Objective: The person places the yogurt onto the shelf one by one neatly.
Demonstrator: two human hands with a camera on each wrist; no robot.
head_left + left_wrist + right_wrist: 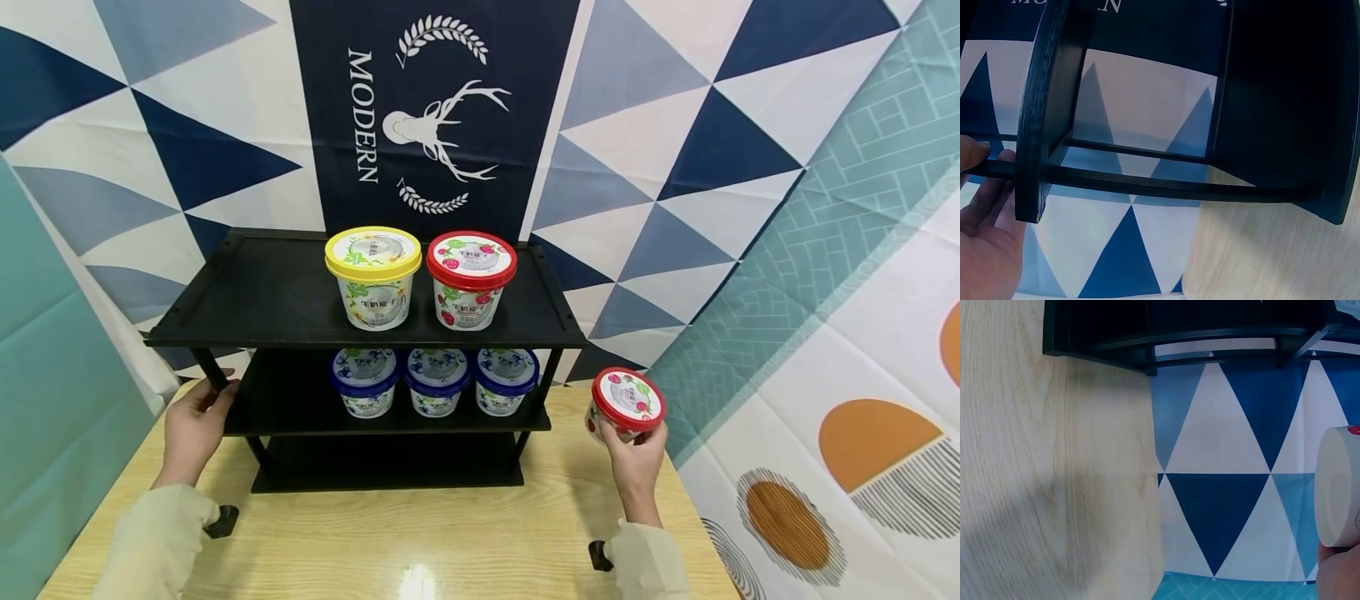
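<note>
At the left of the black three-tier shelf (210, 300), my left hand (193, 425) grips an upright post between the top and middle boards. In the left wrist view, the thumb and fingers of the left hand (991, 231) close around that post (997, 169). My right hand (637, 458) holds a red-lidded tub (628, 404) with strawberry pictures, in the air right of the shelf. The right wrist view shows the white base of this tub (1335, 487). On the top board stand a yellow-lidded tub (375, 279) and another red-lidded tub (471, 282).
Three blue-lidded tubs, the middle one (438, 383) among them, line the middle board. The bottom board (390, 461) rests on a wooden table (405, 542). Patterned cloth (637, 150) hangs behind; a teal panel (60, 367) stands at the left.
</note>
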